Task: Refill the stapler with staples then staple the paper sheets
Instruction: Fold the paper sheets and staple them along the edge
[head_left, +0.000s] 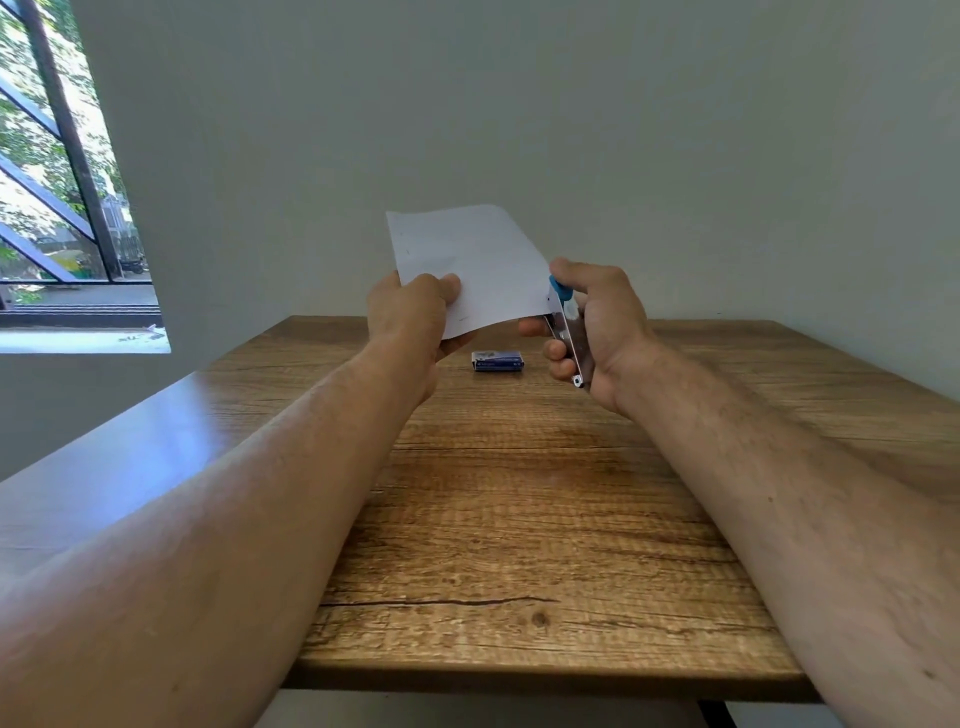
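Head view, centre of the frame: the right hand (597, 322) wraps around a stapler (566, 332), thumb on its blue top end and fingers curled under the metal body, so the tool is held firmly and stands nearly on end, tilted with its blue tip uppermost. The stapler's mouth meets the lower right corner of the paper sheets (467, 265); whether the corner sits fully between the stapler's two arms cannot be told, because the hand and the paper edge hide that spot.

Just to the left, the left hand (410, 317) pinches the lower left part of the sheets, thumb lying across the near face and the fingers hidden behind. The white sheets rise from both hands, held in the air above the table, leaning away from the camera, with the bottom edge slightly curved. How many sheets there are cannot be made out.

Below the paper, between the two hands and a little farther back, a small blue staple box (497, 361) lies flat on the wooden table (519, 519), apart from both hands. Both bare forearms stretch in from the lower corners of the frame.

Behind the table stands a plain pale wall (519, 104), and a window (52, 182) with dark bars fills the upper left, showing greenery outside.
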